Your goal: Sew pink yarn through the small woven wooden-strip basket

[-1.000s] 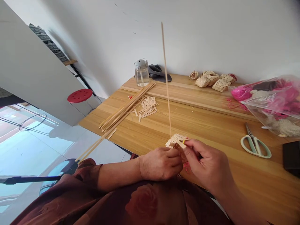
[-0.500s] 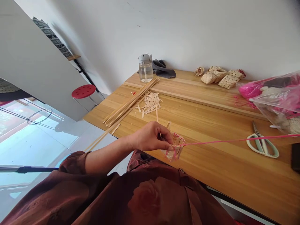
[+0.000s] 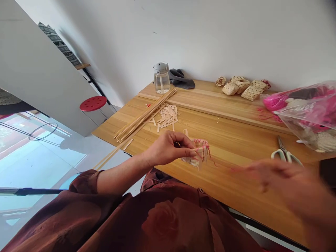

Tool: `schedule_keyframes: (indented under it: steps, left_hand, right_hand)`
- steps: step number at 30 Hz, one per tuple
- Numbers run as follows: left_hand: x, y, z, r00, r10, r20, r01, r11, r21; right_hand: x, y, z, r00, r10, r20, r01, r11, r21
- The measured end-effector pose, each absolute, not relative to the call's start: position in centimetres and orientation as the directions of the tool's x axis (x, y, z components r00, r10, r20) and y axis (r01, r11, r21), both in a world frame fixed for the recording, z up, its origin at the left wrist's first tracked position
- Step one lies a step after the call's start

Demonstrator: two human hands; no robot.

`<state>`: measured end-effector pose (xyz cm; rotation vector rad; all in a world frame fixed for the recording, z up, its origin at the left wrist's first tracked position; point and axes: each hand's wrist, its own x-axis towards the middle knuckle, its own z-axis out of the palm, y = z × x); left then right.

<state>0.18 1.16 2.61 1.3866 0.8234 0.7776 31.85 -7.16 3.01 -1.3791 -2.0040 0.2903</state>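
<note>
My left hand pinches the rim of a small woven strip basket between thumb and fingers, just above the table's near edge. Pink stitches run round that rim, and pale strip ends stick out of it. From its right side a slack, wavy length of pink yarn trails toward my right hand. That hand is smeared by motion, its thumb and fingertips together at a pink blur. Whether a needle is there too cannot be made out. Scissors with pale handles lie behind my right hand, partly covered by it.
Long flat strips lie beside a heap of short offcuts. A water bottle and a dark cloth stand behind. Woven pieces and a plastic bag of pink yarn lie toward the back right. A red stool stands left.
My right hand has come into view from the right, moving toward the basket. The pink yarn, stretched taut before, now hangs slack. My left hand has kept its hold and risen slightly.
</note>
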Motion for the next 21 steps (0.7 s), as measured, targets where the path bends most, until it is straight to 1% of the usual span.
schedule_keyframes:
  steps: [2, 3, 4, 7, 10, 12, 15, 16, 18, 20, 21]
  left_hand:
    - [0.7, 1.1, 2.4, 0.443, 0.896, -0.025, -0.032, 0.044, 0.999]
    - [0.9, 1.0, 2.2, 0.421, 0.907, -0.021, -0.037, 0.04, 0.999]
    - [1.1, 0.9, 2.1, 0.411, 0.912, -0.017, -0.036, 0.035, 0.999]
    - [1.8, 0.4, 1.8, 0.399, 0.917, 0.007, -0.026, 0.003, 1.0]
    - [2.2, -0.1, 1.6, 0.376, 0.926, 0.02, -0.024, -0.012, 1.0]
    - [2.3, -0.2, 1.5, 0.377, 0.926, 0.0, -0.045, 0.018, 0.999]
    - [2.3, -0.2, 1.4, 0.379, 0.925, -0.03, -0.075, 0.063, 0.995]
    - [2.3, -0.1, 1.4, 0.365, 0.931, -0.032, -0.077, 0.065, 0.995]
    - [2.3, 0.0, 1.5, 0.327, 0.945, -0.026, -0.087, 0.058, 0.995]
    - [2.3, 0.1, 1.5, 0.298, 0.955, -0.015, -0.113, 0.051, 0.992]
    - [2.4, 0.1, 1.5, 0.291, 0.957, -0.009, -0.128, 0.049, 0.991]
  right_hand:
    - [29.4, -7.1, 2.1, -0.227, 0.939, 0.258, 0.676, 0.343, -0.652]
    - [28.1, -7.1, 1.9, -0.145, 0.945, 0.292, 0.671, 0.311, -0.673]
    - [26.9, -7.1, 1.9, -0.101, 0.934, 0.344, 0.658, 0.322, -0.68]
    - [24.4, -6.6, 2.3, -0.078, 0.919, 0.386, 0.661, 0.337, -0.67]
    - [23.5, -5.6, 2.3, -0.059, 0.936, 0.348, 0.684, 0.292, -0.669]
    - [23.2, -5.2, 1.9, -0.054, 0.948, 0.312, 0.666, 0.267, -0.696]
    - [23.1, -5.2, 1.5, -0.09, 0.959, 0.268, 0.642, 0.262, -0.721]
    - [23.0, -5.2, 1.4, -0.098, 0.952, 0.289, 0.655, 0.28, -0.702]
    - [23.0, -5.4, 1.1, -0.119, 0.902, 0.414, 0.698, 0.373, -0.612]
    - [23.1, -5.6, 0.7, -0.175, 0.81, 0.559, 0.711, 0.497, -0.497]
    - [23.2, -5.6, 0.4, -0.199, 0.769, 0.607, 0.7, 0.545, -0.461]
